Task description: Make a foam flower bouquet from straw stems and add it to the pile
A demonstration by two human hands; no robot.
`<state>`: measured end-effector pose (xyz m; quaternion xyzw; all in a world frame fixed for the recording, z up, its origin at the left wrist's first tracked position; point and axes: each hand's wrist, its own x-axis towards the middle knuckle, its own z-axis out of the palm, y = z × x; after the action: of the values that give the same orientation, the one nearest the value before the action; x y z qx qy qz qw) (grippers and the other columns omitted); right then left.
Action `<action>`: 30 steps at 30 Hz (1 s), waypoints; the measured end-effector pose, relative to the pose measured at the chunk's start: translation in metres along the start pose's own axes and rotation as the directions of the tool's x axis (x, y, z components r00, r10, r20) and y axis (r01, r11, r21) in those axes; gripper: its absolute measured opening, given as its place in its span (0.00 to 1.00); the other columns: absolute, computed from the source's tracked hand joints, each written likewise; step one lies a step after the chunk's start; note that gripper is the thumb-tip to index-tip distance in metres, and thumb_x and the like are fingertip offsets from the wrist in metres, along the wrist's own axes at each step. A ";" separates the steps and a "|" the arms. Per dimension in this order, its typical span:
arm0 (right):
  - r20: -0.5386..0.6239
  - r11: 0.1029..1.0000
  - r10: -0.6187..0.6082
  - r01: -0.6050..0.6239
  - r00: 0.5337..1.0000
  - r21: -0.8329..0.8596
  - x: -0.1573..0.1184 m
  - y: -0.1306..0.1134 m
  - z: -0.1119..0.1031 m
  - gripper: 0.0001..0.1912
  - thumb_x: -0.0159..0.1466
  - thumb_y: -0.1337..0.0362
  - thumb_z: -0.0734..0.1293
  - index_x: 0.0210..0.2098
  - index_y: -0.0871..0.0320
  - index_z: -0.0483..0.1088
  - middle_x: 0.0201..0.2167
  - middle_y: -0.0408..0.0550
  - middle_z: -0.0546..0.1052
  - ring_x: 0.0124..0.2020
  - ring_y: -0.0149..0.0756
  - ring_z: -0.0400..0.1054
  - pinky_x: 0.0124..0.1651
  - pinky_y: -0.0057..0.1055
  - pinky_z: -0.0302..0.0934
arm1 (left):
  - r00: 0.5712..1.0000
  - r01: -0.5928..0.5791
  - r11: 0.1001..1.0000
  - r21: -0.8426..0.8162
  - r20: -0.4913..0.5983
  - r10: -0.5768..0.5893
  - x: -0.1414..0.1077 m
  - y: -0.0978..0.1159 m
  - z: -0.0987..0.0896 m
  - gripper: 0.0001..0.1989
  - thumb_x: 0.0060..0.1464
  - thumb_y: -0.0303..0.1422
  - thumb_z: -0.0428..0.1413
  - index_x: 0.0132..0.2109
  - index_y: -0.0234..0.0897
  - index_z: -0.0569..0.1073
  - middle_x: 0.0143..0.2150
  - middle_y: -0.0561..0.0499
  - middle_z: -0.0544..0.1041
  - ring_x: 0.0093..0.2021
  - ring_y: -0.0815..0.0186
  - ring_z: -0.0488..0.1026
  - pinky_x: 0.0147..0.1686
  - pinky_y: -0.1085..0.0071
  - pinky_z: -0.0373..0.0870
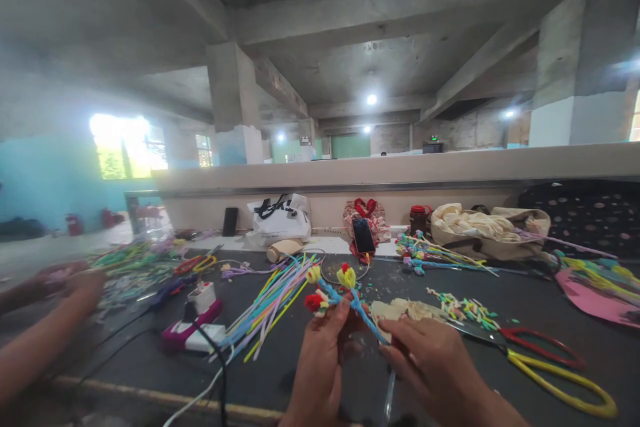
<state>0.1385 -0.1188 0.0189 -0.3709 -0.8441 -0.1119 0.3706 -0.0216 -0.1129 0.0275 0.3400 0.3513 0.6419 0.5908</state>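
Observation:
A pipe-cleaner flower sprig (367, 321) is held in front of me, with a twisted blue stem and fuzzy yellow and red buds at its upper left. Thumb and fingers of my left hand (319, 355) pinch it where the stems meet, just below the buds. At the lower end of the blue stem, my right hand (431, 355) is closed on it. Beyond the right hand lies a crumpled cream-coloured piece (407, 310), partly covered by the fingers. Large scissors (563, 390) with red and yellow handles rest to the right.
Loose coloured pipe cleaners (275, 307) lie left of my hands, near a purple-and-white power strip (187, 333) with cables. Short clippings (465, 307) are scattered at right. A phone (363, 235) leans at the back. Another person's arms (50, 340) reach in at far left.

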 end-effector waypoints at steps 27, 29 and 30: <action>0.319 0.419 0.515 -0.558 0.796 0.716 0.031 -0.004 0.010 0.08 0.55 0.61 0.61 0.24 0.59 0.64 0.13 0.37 0.66 0.14 0.25 0.59 0.17 0.22 0.52 | 0.991 -0.133 0.970 0.201 0.046 0.126 0.006 0.001 0.003 0.08 0.41 0.33 0.58 0.28 0.31 0.75 0.20 0.53 0.74 0.23 0.70 0.69 0.16 0.79 0.66; 0.325 0.338 0.537 -0.551 0.779 0.763 0.030 0.003 0.011 0.08 0.54 0.61 0.62 0.23 0.59 0.64 0.13 0.37 0.66 0.14 0.25 0.59 0.16 0.21 0.52 | 0.993 -0.111 0.974 0.199 0.066 0.100 0.006 0.002 0.001 0.08 0.42 0.34 0.58 0.28 0.31 0.75 0.20 0.52 0.74 0.22 0.71 0.69 0.16 0.80 0.66; 0.324 0.319 0.539 -0.545 0.777 0.775 0.029 0.006 0.012 0.08 0.53 0.61 0.62 0.23 0.60 0.64 0.14 0.36 0.66 0.15 0.25 0.60 0.16 0.21 0.52 | 0.994 -0.100 0.976 0.195 0.068 0.088 0.007 0.002 0.000 0.08 0.42 0.33 0.58 0.29 0.31 0.75 0.20 0.53 0.74 0.22 0.71 0.69 0.16 0.80 0.66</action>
<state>0.1236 -0.0929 0.0311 -0.4062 -0.6165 0.4377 0.5132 -0.0226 -0.1058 0.0293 0.4322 0.3795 0.6207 0.5329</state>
